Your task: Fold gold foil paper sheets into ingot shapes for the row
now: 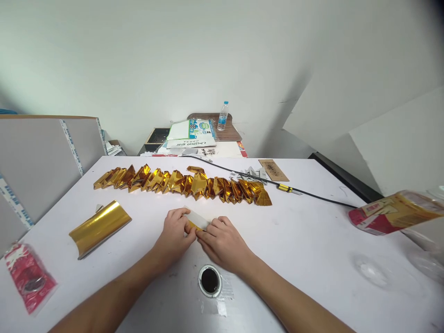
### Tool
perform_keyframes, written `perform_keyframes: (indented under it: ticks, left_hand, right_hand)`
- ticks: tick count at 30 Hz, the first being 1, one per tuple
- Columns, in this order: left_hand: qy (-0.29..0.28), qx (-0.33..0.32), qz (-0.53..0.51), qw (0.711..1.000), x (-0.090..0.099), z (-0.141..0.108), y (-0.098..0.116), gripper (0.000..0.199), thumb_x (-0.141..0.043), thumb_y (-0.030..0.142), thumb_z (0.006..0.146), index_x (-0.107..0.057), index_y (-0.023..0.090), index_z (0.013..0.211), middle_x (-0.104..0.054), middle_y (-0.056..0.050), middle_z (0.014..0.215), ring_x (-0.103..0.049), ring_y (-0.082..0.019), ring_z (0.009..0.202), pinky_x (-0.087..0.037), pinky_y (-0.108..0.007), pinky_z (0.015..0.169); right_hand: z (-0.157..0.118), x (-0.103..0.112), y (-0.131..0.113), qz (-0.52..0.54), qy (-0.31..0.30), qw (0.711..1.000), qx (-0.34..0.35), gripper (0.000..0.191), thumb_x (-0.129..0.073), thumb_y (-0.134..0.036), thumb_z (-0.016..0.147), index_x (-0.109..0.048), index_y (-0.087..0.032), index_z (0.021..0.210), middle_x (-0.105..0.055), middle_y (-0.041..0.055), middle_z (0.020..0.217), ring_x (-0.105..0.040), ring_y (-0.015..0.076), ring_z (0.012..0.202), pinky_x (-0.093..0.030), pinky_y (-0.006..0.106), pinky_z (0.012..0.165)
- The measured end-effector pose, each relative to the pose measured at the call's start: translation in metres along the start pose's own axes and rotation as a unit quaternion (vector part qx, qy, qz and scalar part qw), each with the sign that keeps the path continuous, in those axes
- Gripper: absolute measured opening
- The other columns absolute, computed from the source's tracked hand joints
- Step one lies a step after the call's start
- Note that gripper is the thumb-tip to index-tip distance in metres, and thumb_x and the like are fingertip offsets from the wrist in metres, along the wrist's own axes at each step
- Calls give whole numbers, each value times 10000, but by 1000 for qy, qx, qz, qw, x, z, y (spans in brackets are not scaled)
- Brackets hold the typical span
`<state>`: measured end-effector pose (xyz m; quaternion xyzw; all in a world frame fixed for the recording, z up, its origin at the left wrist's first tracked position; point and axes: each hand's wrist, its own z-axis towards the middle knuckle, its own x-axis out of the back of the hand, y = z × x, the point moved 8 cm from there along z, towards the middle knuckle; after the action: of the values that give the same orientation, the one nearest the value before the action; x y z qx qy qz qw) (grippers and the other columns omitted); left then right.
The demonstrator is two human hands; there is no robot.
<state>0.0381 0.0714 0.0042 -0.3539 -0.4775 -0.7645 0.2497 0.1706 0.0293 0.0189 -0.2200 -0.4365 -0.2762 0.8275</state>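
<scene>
Between my two hands, near the middle of the white table, is a small sheet of gold foil paper (197, 220), its pale back mostly facing up and a strip of gold showing at the near edge. My left hand (175, 233) pinches its left end with thumb and fingers. On the right end, my right hand (222, 240) has its fingers closed and pressed along the near edge. Beyond the hands lies a long row of folded gold paper ingots (180, 182). A curled stack of gold foil sheets (100, 229) rests to the left.
A small round dish with dark contents (210, 280) sits close in front of me. A red packet (30, 279) lies far left. On the right are a large plastic bottle (391, 212), a black cable (322, 198), silver folded papers (255, 174) and a brown card (274, 170).
</scene>
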Motion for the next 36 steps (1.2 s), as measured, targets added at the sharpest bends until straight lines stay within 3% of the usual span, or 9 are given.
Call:
perform_keyframes:
  ticks: [15, 26, 36]
  left_hand:
    - [1, 6, -4, 1000, 1, 2, -4, 234, -696, 131, 788, -565, 195, 606, -695, -100, 1224, -599, -318, 1217, -505, -527, 1050]
    - [7, 7, -10, 1000, 3, 3, -3, 233, -715, 144, 789, -595, 200, 598, -720, -84, 1203, -619, -309, 1194, -524, -518, 1041]
    - [-1, 11, -7, 1000, 4, 5, -3, 232, -728, 143, 779, -603, 196, 591, -723, -80, 1205, -631, -311, 1185, -522, -521, 1045]
  right_hand:
    - [-6, 1, 0, 34, -28, 998, -33, 220, -535, -217, 1040, -726, -200, 1148, -691, 48, 790, -557, 194, 792, -300, 372, 779]
    - [-9, -4, -7, 14, -83, 996, -40, 288, -555, -208, 1009, -668, -137, 1264, -723, 68, 805, -603, 217, 802, -296, 370, 780]
    - [-13, -7, -3, -4, -124, 990, -66, 367, -538, -268, 1033, -630, -168, 1375, -734, 62, 799, -607, 222, 799, -280, 376, 770]
